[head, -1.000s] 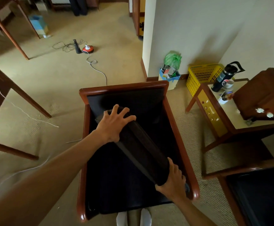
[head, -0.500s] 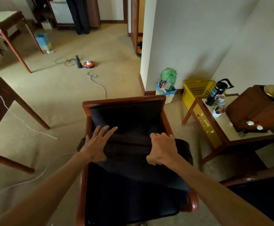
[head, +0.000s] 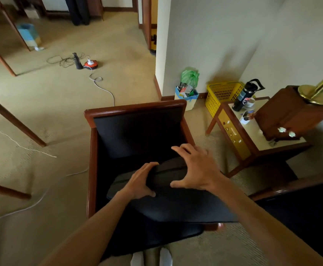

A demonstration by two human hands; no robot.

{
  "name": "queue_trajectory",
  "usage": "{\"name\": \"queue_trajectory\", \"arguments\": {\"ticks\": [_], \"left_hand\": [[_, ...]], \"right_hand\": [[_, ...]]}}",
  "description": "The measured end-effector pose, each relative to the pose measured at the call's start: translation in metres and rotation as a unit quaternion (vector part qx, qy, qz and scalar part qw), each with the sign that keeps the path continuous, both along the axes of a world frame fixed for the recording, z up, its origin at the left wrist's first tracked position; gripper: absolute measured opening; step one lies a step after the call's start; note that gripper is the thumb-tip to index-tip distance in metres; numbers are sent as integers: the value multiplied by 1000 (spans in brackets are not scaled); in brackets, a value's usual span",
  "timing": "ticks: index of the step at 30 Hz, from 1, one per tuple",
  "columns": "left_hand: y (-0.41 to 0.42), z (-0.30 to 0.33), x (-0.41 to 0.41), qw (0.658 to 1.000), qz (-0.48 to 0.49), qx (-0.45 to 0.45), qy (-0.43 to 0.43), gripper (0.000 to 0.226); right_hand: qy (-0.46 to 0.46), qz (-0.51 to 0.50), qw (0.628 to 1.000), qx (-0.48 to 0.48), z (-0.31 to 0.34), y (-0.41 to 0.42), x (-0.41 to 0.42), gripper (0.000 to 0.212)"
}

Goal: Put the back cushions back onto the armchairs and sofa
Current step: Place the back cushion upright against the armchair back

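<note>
Head view, one wooden-framed armchair (head: 135, 110) with black upholstery, a black back cushion (head: 176, 204) lying tilted across its seat and overhanging the right armrest. Left hand (head: 140, 182) curled over the cushion's far edge, gripping it; right hand (head: 197, 167) spread wide, fingers (head: 180, 149) apart, palm pressing near the same edge. Beside the chair: side table (head: 253, 135) bearing a black flask (head: 243, 96), with a yellow basket (head: 220, 93) behind it by the wall.
</note>
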State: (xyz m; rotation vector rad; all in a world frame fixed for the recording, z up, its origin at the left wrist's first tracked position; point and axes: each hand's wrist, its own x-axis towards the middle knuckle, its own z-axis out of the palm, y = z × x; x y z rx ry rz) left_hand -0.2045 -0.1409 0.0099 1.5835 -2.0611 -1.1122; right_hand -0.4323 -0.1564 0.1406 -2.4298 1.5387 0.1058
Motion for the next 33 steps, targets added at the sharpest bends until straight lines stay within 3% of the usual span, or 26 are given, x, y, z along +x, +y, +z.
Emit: {"name": "queue_trajectory", "arguments": {"ticks": [3,5,10,14,18,23,27,31,33], "left_hand": [[-8,-5,19,1000,-1,22,-10,114],[-14,-5,34,999,-10,31,-19,117],[-37,49,4,997,-47,-9,65,132],[-47,69,22,995,-51,-29,85,118],[-46,73,48,997,-38,-27,69,113],[-44,93,76,993,1,-42,115,106],[-24,93,117,988,72,1,137,106],[-1,79,130,989,135,52,25,105],[2,74,122,989,99,-2,-108,125]], "right_hand": [[-199,-58,974,96,-20,2,-51,123],[-234,-87,962,107,-48,14,-77,126],[-209,-107,970,59,-79,15,-64,124],[-150,-103,979,91,-84,16,-77,127],[-93,-177,975,92,-92,30,-100,107],[-101,-175,977,62,-44,9,-78,96],[-44,-78,996,-29,12,-22,-47,92],[17,-24,999,-39,14,-34,-8,86],[34,2,999,-14,-7,-25,12,86]]}}
